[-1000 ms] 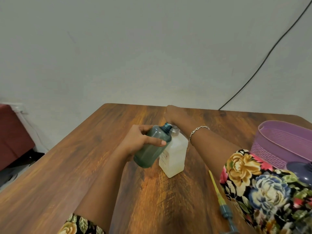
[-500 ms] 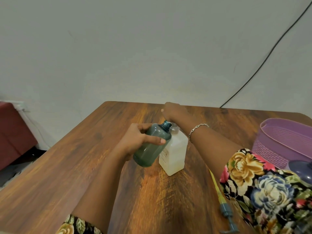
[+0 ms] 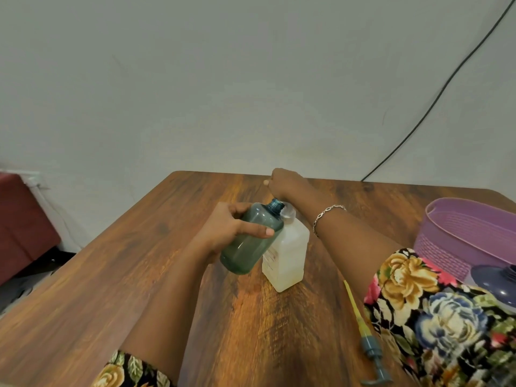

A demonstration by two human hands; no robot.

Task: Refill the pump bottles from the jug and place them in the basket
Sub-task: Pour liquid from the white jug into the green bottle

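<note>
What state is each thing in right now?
jug, upright on table
teal bottle, uncapped, tilted, in grip of left hand, neck at jug's top
right hand, curled behind jug, contents hidden
pump head, detached, lying on table
basket, upright, contents out of view
purple bottle, partly hidden by sleeve

Nothing can be read anywhere in the head view. The only printed surface is a pale label [image 3: 270,256] on the near-left face of the white translucent jug [image 3: 289,255], which stands around the middle of the wooden table [image 3: 111,275]. The label carries a few faint lines of dark and reddish print, too small and blurred to make out as letters, a brand or numbers. The green pump bottle [image 3: 251,241], tilted just beside the jug, covers the label's left part.
</note>
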